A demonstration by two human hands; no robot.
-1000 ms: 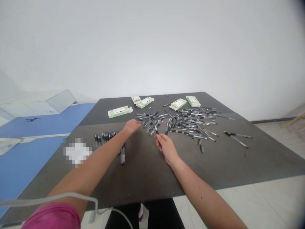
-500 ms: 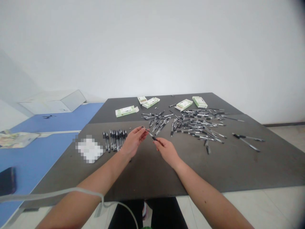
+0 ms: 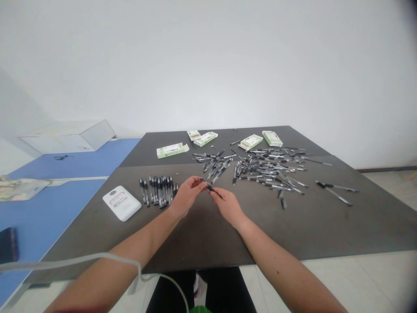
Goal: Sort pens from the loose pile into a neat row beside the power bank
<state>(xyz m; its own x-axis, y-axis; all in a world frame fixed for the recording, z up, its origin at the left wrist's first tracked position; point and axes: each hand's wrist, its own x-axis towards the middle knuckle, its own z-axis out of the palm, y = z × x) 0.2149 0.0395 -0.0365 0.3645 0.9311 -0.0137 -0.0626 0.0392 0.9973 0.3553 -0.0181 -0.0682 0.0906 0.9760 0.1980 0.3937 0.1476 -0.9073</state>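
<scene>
Pen (image 3: 210,188) is up over the tabletop (image 3: 221,248), left hand (image 3: 187,195) pinching one end, right hand (image 3: 228,206) gripping the other. Messy pen pile (image 3: 265,168) sits just past them, kinda rightward.

- I have the left hand (image 3: 187,195) and the right hand (image 3: 229,208) close together over the table (image 3: 208,243), their fingertips pinching a dark pen (image 3: 210,188) between them.
- Just left of the left hand I see a row of capped pens (image 3: 161,191) lying side by side, and beside it a white rounded card (image 3: 122,203) with red print.
- Beyond the hands I make out a small cluster of pens (image 3: 216,165) and, to its right, a larger jumbled pile (image 3: 272,169).
- Farther right, I see two pens (image 3: 339,195) meeting at one end.
- Five green-and-white cartons (image 3: 171,150) lie toward my far edge.
- A pale cable (image 3: 81,259) crosses my lower left.
</scene>
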